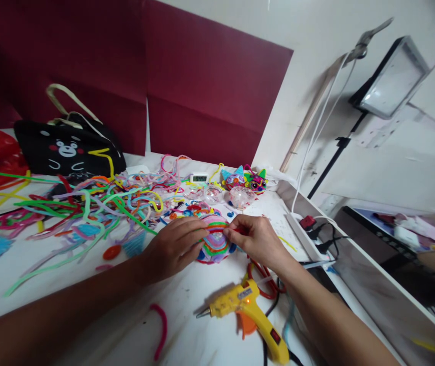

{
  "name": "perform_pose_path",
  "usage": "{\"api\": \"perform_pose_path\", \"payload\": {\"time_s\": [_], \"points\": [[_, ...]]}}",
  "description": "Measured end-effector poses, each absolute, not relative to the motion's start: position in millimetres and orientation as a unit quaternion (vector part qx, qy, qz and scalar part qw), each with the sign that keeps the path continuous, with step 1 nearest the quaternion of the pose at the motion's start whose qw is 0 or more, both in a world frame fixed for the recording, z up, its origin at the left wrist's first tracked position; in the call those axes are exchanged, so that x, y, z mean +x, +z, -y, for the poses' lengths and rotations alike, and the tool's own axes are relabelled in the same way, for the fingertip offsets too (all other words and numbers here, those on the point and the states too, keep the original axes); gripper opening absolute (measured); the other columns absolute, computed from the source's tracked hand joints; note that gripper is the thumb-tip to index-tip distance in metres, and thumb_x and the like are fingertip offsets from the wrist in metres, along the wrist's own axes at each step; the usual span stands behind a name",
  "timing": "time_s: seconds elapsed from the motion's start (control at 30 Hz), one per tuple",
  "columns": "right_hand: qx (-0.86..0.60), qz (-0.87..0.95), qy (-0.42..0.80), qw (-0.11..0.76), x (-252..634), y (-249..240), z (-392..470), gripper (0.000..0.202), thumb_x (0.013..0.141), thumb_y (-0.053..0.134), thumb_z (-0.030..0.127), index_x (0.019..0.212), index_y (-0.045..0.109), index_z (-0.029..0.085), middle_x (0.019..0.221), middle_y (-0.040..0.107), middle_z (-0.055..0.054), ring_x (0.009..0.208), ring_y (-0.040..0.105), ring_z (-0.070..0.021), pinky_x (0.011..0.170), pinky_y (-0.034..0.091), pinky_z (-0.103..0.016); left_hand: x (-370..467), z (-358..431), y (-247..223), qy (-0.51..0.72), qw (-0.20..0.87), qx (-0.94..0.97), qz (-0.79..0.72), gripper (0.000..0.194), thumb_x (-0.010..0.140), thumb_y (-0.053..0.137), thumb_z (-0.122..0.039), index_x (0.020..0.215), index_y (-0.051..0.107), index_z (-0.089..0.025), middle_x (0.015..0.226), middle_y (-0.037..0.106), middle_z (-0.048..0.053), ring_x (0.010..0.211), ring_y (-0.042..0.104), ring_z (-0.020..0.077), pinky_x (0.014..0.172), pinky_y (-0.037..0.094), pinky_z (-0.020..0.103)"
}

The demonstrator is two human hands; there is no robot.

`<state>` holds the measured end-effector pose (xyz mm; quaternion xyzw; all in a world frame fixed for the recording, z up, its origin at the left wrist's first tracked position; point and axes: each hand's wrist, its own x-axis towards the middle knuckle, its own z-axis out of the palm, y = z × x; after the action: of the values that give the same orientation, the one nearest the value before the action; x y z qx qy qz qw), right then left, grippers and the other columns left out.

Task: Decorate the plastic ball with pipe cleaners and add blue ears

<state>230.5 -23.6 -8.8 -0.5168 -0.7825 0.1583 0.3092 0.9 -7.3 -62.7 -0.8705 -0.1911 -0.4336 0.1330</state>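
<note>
A red plastic bag [1,157] at the far left shows multicoloured strands inside. Beside it, a black tote bag [64,150] with a bear face and pale handles slumps against the maroon sheet [217,81]; its contents cannot be seen, and a yellow strand lies over its front. Two clear rounded plastic pieces [242,197] stand beyond the hands, with small red bits showing in or through them; which cannot be told. To their far side are a small white digital display [199,178] and two colourful animal-face ornaments [256,181].

The round striped pipe-cleaner piece [216,246] is on the near-middle part of the table [186,310], between the two hands. The left hand [171,246] has its fingers close together and bent, the fingertips on the piece's left upper side; its thumb is hidden, so how far its grip closes cannot be told. The right hand [257,239] has its thumb and forefinger pinched together on a red pipe cleaner [243,230] at the piece's right upper edge.

A heap of loose pipe cleaners [87,203] spreads to the left. A yellow glue gun [240,302] lies on the near side, nozzle to the left.
</note>
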Motion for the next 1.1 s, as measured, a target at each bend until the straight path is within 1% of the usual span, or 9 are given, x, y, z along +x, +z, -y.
{"api": "perform_pose_path", "payload": {"time_s": [0.33, 0.63, 0.83, 1.1], "points": [[-0.524, 0.779, 0.175, 0.297, 235.1, -3.6, 24.1, 0.016, 0.08, 0.06, 0.032, 0.074, 0.065, 0.018, 0.059, 0.059, 0.001, 0.053, 0.046, -0.0108, 0.052, 0.031, -0.022, 3.2, 11.1, -57.0, -0.428, 0.15, -0.871, 0.19, 0.027, 0.085, 0.056, -0.01, 0.111, 0.06, -0.016, 0.111, 0.068, 0.011, 0.108, 0.062, 0.023, 0.094, 0.051, 0.04], [-0.529, 0.776, 0.162, 0.303, 227.9, -6.5, 26.2, 0.015, 0.079, 0.06, 0.029, 0.068, 0.061, 0.018, 0.054, 0.054, 0.003, 0.05, 0.043, -0.0095, 0.051, 0.03, -0.021, 2.0, 8.8, -61.4, -0.424, 0.129, -0.877, 0.189, 0.029, 0.084, 0.057, -0.007, 0.112, 0.058, -0.015, 0.114, 0.065, 0.013, 0.11, 0.059, 0.0249, 0.095, 0.048, 0.044], [-0.539, 0.769, 0.147, 0.31, 224.5, -8.8, 29.4, 0.015, 0.077, 0.058, 0.027, 0.065, 0.058, 0.019, 0.052, 0.053, 0.003, 0.049, 0.044, -0.0095, 0.052, 0.03, -0.021, 2.0, 10.9, -59.4, -0.423, 0.137, -0.875, 0.19, 0.029, 0.083, 0.058, -0.008, 0.111, 0.059, -0.015, 0.111, 0.066, 0.012, 0.109, 0.06, 0.024, 0.094, 0.048, 0.04], [-0.557, 0.758, 0.125, 0.317, 218.5, -16.2, 29.3, 0.014, 0.075, 0.056, 0.025, 0.061, 0.054, 0.02, 0.053, 0.053, 0.003, 0.05, 0.045, -0.0102, 0.052, 0.03, -0.022, 3.3, 10.7, -58.7, -0.416, 0.138, -0.877, 0.195, 0.029, 0.084, 0.057, -0.009, 0.112, 0.059, -0.016, 0.112, 0.066, 0.012, 0.109, 0.059, 0.0239, 0.094, 0.048, 0.041]]}}
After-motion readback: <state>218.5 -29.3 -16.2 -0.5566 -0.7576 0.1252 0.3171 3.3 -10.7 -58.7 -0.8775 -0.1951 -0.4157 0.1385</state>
